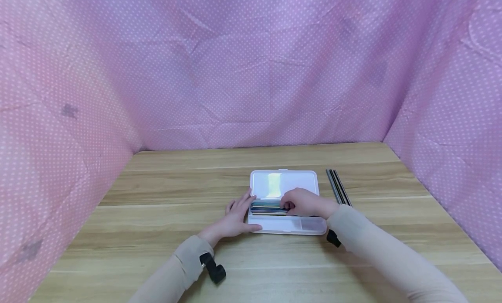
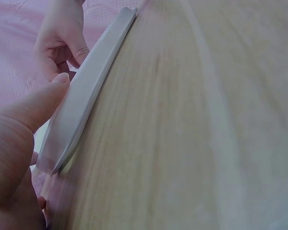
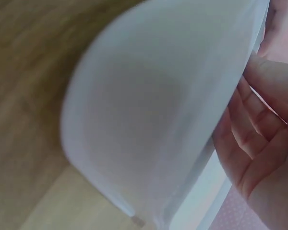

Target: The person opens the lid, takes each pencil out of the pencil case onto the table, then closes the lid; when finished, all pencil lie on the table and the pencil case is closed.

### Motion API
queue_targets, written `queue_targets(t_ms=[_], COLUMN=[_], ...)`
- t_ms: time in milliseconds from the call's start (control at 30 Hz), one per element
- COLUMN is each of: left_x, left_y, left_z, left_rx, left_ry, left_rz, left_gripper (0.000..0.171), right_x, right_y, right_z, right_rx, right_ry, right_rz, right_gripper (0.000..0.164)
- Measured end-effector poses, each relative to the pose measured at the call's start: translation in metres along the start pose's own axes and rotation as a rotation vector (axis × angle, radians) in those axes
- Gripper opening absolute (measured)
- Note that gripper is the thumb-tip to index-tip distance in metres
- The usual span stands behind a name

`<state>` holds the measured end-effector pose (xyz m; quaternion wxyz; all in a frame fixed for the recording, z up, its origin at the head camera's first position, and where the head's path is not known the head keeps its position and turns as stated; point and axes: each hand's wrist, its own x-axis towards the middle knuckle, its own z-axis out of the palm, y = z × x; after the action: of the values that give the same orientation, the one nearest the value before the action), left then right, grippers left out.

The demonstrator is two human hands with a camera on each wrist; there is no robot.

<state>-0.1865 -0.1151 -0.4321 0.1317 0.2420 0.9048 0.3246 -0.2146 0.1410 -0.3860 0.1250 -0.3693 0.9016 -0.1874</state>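
A white plastic pencil case lies on the table with its lid folded back behind it. Slim coloured pencils lie side by side in its rear part. My left hand holds the case's left end, the thumb along the front edge and the fingers spread toward the hinge; its thumb touches the rim in the left wrist view. Over the pencils' right ends, my right hand reaches in with curled fingers. Its fingertips are hidden, so I cannot tell if they pinch a pencil.
A few dark, shiny pencils lie together on the wooden table, right of the case and partly behind the right wrist. Pink dotted cloth hangs round the back and sides. Each wrist carries a black camera mount.
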Motion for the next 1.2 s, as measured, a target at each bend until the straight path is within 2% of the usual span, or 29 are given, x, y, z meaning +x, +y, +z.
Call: queue_targets(t_ms=[300, 700, 1200], left_x=[0.0009, 0.0012, 0.0012], left_y=[0.0002, 0.0010, 0.0003], left_z=[-0.0003, -0.0007, 0.0002], left_rx=[0.005, -0.005, 0.007], left_ry=[-0.008, -0.003, -0.004], left_rz=[-0.012, -0.014, -0.009], left_gripper=[0.088, 0.088, 0.088], right_x=[0.0014, 0.0027, 0.0030], right_y=[0.0070, 0.0060, 0.0062], right_z=[0.0014, 0.0002, -0.0034], right_rx=[0.126, 0.098, 0.143], right_ry=[-0.057, -0.074, -0.074], right_rz=[0.049, 0.028, 0.027], right_gripper=[0.010, 0.011, 0.010])
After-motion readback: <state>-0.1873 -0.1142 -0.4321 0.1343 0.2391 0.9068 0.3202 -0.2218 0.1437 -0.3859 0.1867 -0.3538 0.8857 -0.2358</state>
